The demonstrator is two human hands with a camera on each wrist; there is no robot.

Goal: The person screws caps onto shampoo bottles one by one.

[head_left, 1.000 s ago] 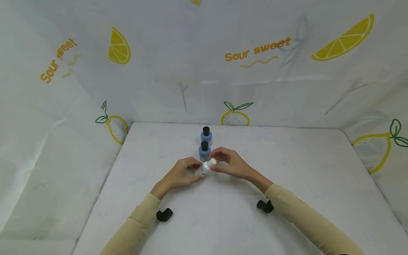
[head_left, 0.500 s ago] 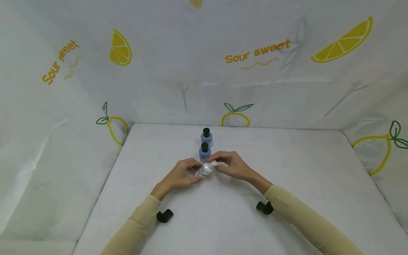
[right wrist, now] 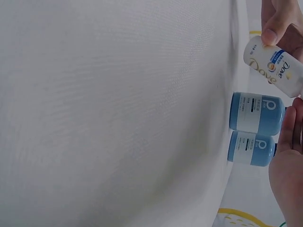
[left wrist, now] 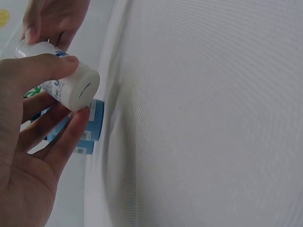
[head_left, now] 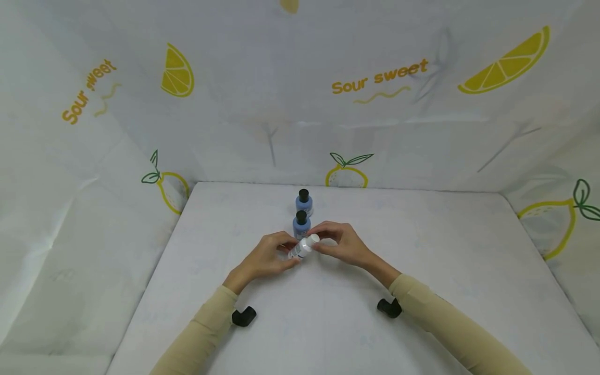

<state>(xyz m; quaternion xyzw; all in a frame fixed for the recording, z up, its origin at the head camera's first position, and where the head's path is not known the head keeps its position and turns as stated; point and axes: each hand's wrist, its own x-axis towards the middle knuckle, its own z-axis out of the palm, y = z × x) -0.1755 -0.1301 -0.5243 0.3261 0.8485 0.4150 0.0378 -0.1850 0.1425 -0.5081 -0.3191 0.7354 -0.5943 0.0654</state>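
A small white Dove bottle (head_left: 298, 251) is held tilted over the table, its white cap (head_left: 312, 239) pointing up and to the right. My left hand (head_left: 268, 255) grips the body; in the left wrist view the thumb lies across one side, fingertips on the other, with the bottle's base (left wrist: 86, 90) showing. At the cap, my right hand (head_left: 344, 245) pinches with thumb and index finger. Just beyond the hands stands a blue bottle (head_left: 301, 227) with a black cap, and a matching blue bottle (head_left: 304, 203) is right behind it. Both are upright, their pale labels visible in the right wrist view.
A white cloth covers the table (head_left: 422, 234). Behind it rises a pale curtain (head_left: 262, 78) printed with lemons and lettering. A black wrist piece (head_left: 244, 316) shows at the left sleeve, and another black piece (head_left: 389, 308) at the right sleeve.
My right fingers have shifted slightly around the cap, easing off it and closing in again. The left hand keeps its hold on the white bottle, and both blue bottles stay put.
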